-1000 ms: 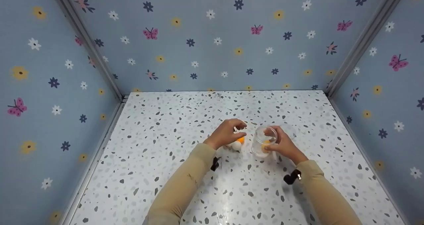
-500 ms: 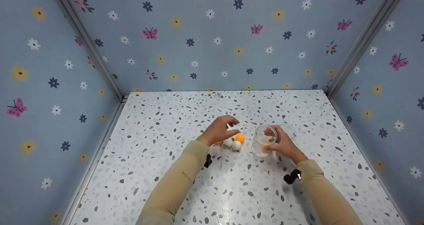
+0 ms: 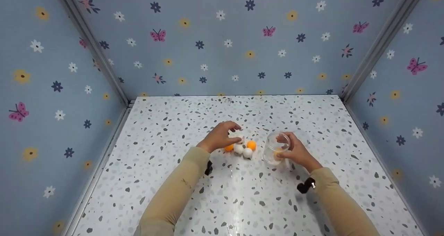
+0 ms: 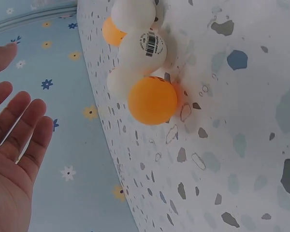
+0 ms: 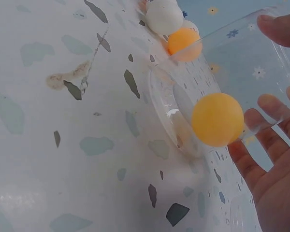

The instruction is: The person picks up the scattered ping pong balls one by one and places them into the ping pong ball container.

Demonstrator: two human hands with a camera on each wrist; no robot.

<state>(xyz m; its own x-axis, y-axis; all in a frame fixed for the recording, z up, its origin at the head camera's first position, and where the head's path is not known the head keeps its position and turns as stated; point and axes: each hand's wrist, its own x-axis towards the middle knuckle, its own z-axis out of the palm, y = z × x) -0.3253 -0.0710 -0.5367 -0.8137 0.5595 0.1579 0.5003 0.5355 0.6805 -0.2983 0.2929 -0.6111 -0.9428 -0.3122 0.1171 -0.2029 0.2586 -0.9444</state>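
Observation:
My right hand (image 3: 297,152) grips a clear plastic jar (image 3: 270,155) from its right side, fingers and thumb around the wall. Inside the jar, near its bottom, lies one orange table tennis ball (image 5: 217,120). Left of the jar sits a cluster of loose table tennis balls: an orange ball (image 3: 251,145), a white ball (image 3: 247,153), a second white ball (image 4: 144,50) with a printed barcode, and another orange ball (image 3: 229,148), among others. My left hand (image 3: 220,136) hovers at the cluster's left end, fingers parted and loosely bent, holding nothing.
A faint transparent round object (image 3: 301,136) lies behind my right hand, perhaps a lid. The speckled white tabletop (image 3: 166,132) is bounded by blue flowered panels (image 3: 222,41) at the back and both sides.
My left hand has drawn back leftward from beside the jar, across the balls, uncovering more of them. The right hand and the jar have stayed put.

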